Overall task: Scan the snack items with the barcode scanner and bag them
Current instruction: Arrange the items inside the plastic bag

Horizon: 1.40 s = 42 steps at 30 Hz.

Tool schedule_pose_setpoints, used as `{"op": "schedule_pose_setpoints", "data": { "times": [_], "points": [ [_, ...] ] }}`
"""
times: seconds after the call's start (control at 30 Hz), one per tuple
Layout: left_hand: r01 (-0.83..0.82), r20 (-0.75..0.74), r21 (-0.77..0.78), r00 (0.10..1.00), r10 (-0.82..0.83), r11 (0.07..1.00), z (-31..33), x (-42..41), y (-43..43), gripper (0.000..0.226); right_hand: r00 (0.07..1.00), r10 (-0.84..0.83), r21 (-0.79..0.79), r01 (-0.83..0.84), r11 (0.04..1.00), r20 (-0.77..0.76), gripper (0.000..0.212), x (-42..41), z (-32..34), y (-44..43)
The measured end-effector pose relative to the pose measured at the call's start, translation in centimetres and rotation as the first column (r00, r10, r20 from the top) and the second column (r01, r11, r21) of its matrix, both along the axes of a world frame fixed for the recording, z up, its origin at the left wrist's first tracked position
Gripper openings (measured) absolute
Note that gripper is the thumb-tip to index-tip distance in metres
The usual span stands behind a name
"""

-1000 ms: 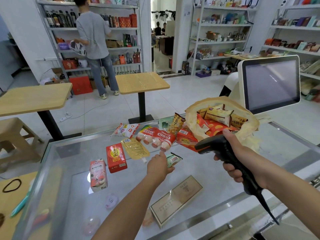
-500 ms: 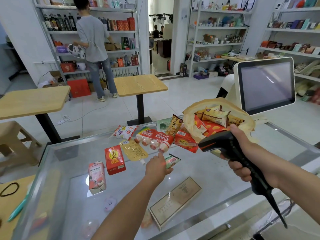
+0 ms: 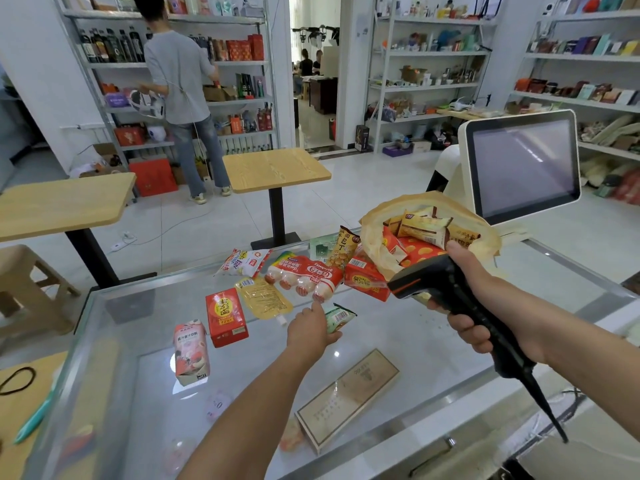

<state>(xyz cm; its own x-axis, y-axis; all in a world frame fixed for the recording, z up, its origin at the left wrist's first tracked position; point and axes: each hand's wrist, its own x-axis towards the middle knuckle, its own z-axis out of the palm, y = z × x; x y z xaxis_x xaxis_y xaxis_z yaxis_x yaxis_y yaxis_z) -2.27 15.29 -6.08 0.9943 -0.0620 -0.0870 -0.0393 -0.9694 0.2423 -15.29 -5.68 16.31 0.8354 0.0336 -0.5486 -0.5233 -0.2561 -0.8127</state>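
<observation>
Head view over a glass tabletop [image 3: 398,334] in a shop. The left hand [image 3: 311,329] reaches out at the centre, index finger straight and thumb spread, touching a small green packet [image 3: 341,317] lying just to its right; whether the other fingers hold the packet cannot be told. The right hand [image 3: 485,306] is wrapped around the handle of a black barcode scanner [image 3: 426,278], whose head points left above the tabletop. Just beyond the scanner, a tan bag [image 3: 433,199] sits open with several snack packs inside. More snacks lie spread to the left: a sausage pack [image 3: 304,275], a yellow pouch [image 3: 265,297], a red box [image 3: 227,317] and a pink carton [image 3: 190,351] nearest the viewer. A touchscreen [image 3: 523,164] stands at the far right. Far left, a person [image 3: 180,81] faces the shelves.
</observation>
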Motion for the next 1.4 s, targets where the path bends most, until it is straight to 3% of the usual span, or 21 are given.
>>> {"op": "schedule_pose_setpoints", "data": {
  "times": [0.47, 1.4],
  "points": [
    [0.050, -0.003, 0.134, 0.999, -0.050, 0.990, 0.2, -1.5, -0.5, 0.072, 0.997, 0.060, -0.018, -0.059, 0.998, 0.049, 0.080, -0.3, -1.4, 0.8],
    [-0.041, -0.040, 0.113, 0.998, 0.046, 0.993, 0.4, -2.4, -1.4, 0.068, 0.998, 0.062, 0.023, -0.063, 0.998, 0.028, 0.077, 0.8, -4.1, -2.4]
  ]
}}
